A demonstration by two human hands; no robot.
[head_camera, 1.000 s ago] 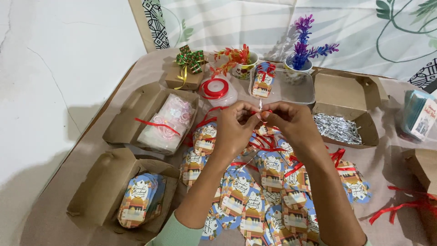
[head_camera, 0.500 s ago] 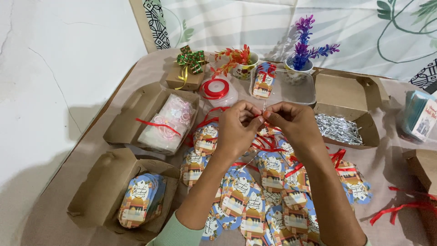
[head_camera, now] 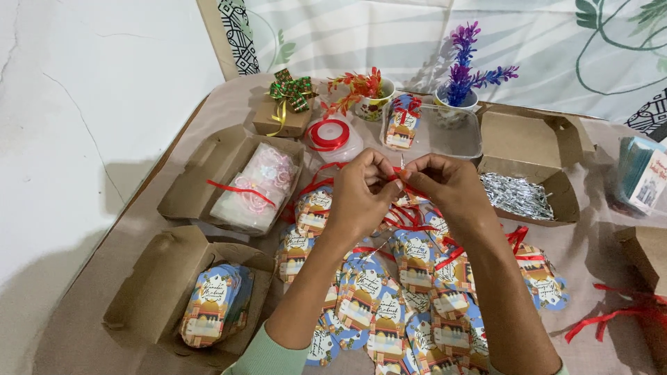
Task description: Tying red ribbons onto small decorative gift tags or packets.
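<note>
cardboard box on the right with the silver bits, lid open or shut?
Open. The cardboard box has its lid flipped back, exposing the silver pieces inside.

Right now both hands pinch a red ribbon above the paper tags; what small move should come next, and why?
Probably draw the ends apart to tighten the tie: the left hand and right hand meet fingertip to fingertip on the red ribbon, which looks loose above the paper tags.

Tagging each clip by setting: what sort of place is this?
Probably a home craft table for making gift tags: both hands work a red ribbon above a pile of printed tags, with cardboard boxes and a ribbon spool around.
</note>
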